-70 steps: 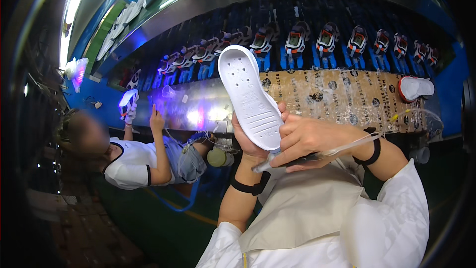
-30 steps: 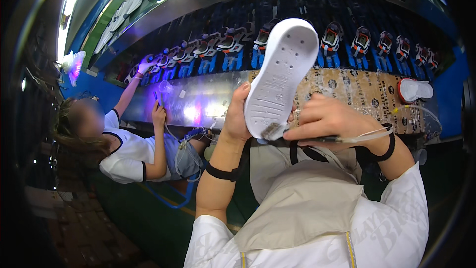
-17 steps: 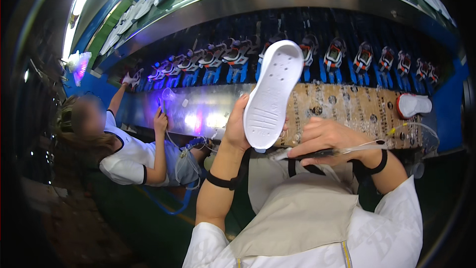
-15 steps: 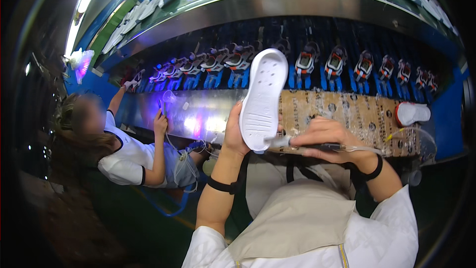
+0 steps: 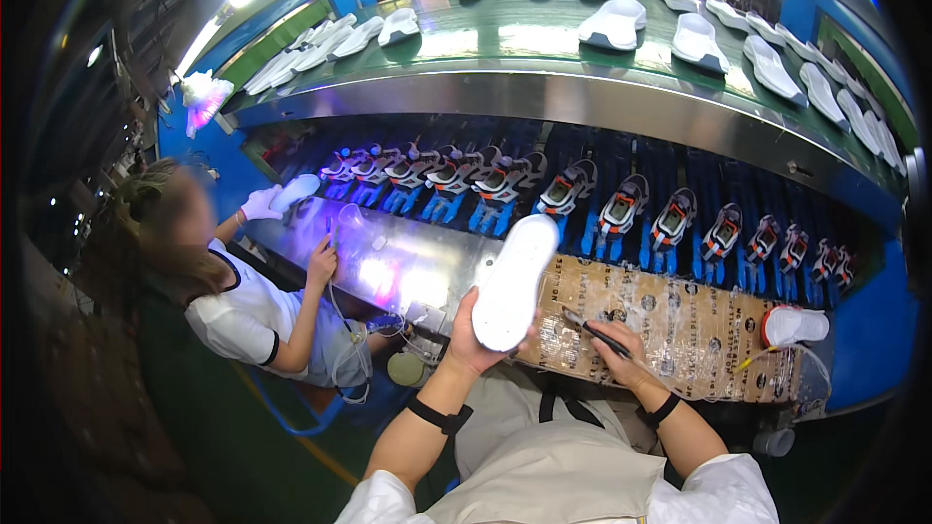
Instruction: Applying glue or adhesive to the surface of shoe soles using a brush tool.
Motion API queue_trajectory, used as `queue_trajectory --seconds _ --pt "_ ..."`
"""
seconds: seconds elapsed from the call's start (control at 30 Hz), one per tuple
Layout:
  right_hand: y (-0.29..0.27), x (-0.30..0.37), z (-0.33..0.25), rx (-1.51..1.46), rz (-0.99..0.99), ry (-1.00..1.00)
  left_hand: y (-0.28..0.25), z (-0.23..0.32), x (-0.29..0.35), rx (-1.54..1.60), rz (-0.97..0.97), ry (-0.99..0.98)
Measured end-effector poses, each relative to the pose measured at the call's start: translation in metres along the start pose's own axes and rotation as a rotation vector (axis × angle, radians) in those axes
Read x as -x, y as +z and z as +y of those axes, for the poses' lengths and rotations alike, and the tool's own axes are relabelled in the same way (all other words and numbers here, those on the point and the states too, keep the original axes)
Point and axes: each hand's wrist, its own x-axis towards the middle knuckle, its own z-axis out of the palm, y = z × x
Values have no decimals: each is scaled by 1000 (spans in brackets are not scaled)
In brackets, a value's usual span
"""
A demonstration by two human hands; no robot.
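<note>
A white shoe sole (image 5: 517,277) stands tilted up, its inner face toward me, with my left hand (image 5: 470,338) closed around the heel end. My right hand (image 5: 624,354) grips a black-handled brush (image 5: 607,338) with a thin tube trailing from it. The brush tip is to the right of the sole, apart from it, over the cardboard-covered ledge (image 5: 670,330). On that ledge's right end lies another white sole with a red edge (image 5: 796,326).
A row of grey and orange shoe uppers (image 5: 621,204) on blue holders runs behind the ledge. Above, several white soles (image 5: 614,23) lie on a green conveyor (image 5: 524,34). At left, a co-worker (image 5: 257,311) holds a sole in a gloved hand. A person stands beyond the conveyor.
The brush has left the sole's heel end and moved right, over the cardboard. My view has shifted upward, showing more of the conveyor. The co-worker's gloved hand now has a sole.
</note>
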Motion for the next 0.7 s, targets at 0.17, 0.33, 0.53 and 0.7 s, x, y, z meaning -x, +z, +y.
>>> queue_trajectory --seconds 0.17,0.33,0.53,0.7 --pt "-1 2 7 81 -29 -49 163 59 -36 -369 -448 106" --pt "3 1 4 45 -18 -30 245 100 -108 -249 -390 455" --pt "3 0 3 36 3 -45 219 101 -142 -1544 -3 1151" --pt "2 -1 8 0 -18 -24 218 149 -160 -2008 387 1451"
